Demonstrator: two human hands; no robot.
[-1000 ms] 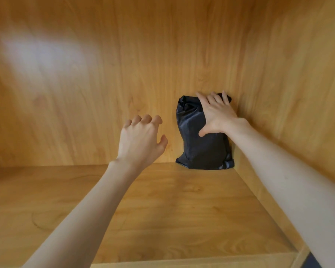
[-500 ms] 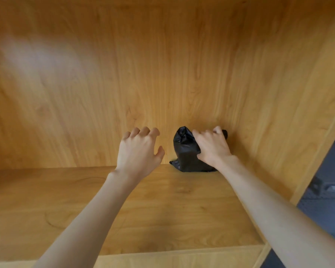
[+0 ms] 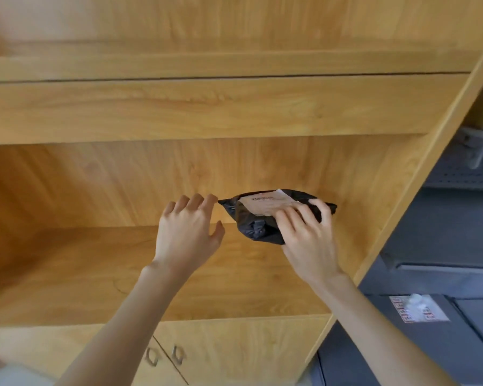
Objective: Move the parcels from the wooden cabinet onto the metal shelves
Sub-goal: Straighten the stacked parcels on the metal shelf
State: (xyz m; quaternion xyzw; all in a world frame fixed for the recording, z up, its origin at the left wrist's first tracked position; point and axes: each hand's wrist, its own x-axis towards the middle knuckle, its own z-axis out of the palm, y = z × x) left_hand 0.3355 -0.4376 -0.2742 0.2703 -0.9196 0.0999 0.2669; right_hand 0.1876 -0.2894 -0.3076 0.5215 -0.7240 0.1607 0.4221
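Observation:
A small black plastic parcel (image 3: 258, 222) with a white label on top is lifted off the wooden cabinet's shelf board (image 3: 81, 268), tilted flat. My right hand (image 3: 308, 240) grips it from the right, fingers over the label and thumb underneath. My left hand (image 3: 188, 232) hovers just left of the parcel with relaxed fingers, its fingertips close to the parcel's left corner, holding nothing. The grey metal shelves (image 3: 441, 218) show at the right edge.
The cabinet's right side panel (image 3: 418, 174) slants between the compartment and the metal shelving. An upper shelf board (image 3: 207, 107) spans overhead. Below are cabinet doors with two metal handles (image 3: 165, 356). A red-and-white label (image 3: 417, 309) sits on a grey surface lower right.
My right hand lifted the parcel from standing against the back corner and drew it outward, turned label-up. My view pulled back out of the compartment; my left hand stayed beside it.

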